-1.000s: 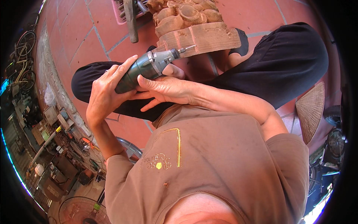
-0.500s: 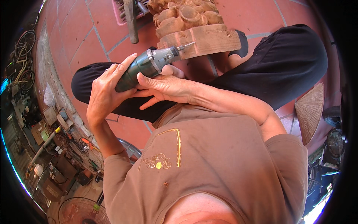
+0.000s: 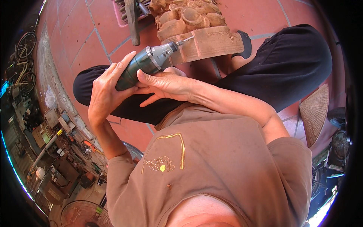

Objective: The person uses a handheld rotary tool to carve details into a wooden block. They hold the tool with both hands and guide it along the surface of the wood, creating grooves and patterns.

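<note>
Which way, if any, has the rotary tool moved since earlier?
Yes: the rotary tool has shifted slightly up and left in view, against the tiled floor.

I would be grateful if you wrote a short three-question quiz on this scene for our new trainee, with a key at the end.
1. True or false: the bare left hand is wrapped around the dark green and silver handheld power tool.

2. Multiple choice: in which corner of the picture is the round, wire-guarded fan?
A) lower left
B) upper right
C) lower right

3. Fill in the blank: from this angle, the tool's thin metal bit shows against the flat front face of the ______.

Key:
1. True.
2. A.
3. Brown carved wooden block; this one view cannot settle whether the bit touches it.
</note>
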{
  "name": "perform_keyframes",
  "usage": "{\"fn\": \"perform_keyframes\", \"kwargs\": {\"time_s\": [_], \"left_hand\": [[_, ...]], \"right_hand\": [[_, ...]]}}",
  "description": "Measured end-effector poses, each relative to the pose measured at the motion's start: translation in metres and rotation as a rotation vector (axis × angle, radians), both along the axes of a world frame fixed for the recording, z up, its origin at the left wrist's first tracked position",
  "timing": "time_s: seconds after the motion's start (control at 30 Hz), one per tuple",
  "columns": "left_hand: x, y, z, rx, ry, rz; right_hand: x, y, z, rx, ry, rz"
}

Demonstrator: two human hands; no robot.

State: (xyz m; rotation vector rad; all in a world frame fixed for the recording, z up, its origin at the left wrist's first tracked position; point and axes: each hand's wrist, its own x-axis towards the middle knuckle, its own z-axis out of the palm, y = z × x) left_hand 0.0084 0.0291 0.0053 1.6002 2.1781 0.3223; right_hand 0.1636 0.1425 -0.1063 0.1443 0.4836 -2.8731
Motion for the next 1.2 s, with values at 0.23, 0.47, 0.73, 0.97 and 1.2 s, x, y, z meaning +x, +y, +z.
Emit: {"fn": "perform_keyframes", "kwargs": {"time_s": [0.23,0.47,0.73,0.97,1.2], "left_hand": [[-0.003,0.002,-0.003,0.020,-0.001,0.005],[-0.002,0.005,-0.002,0.025,-0.013,0.032],[0.000,0.004,0.000,0.002,-0.007,0.019],[0.003,-0.003,0.002,-0.016,-0.007,-0.011],[0.005,-0.007,0.006,-0.039,-0.007,-0.021]], "right_hand": [[-0.002,0.006,0.002,0.032,0.000,0.002],[-0.004,0.007,0.001,0.046,0.018,0.005],[-0.002,0.003,-0.003,0.020,0.005,0.014],[0.005,-0.003,-0.001,-0.006,0.023,0.021],[0.006,-0.010,-0.004,-0.004,0.087,0.084]]}}
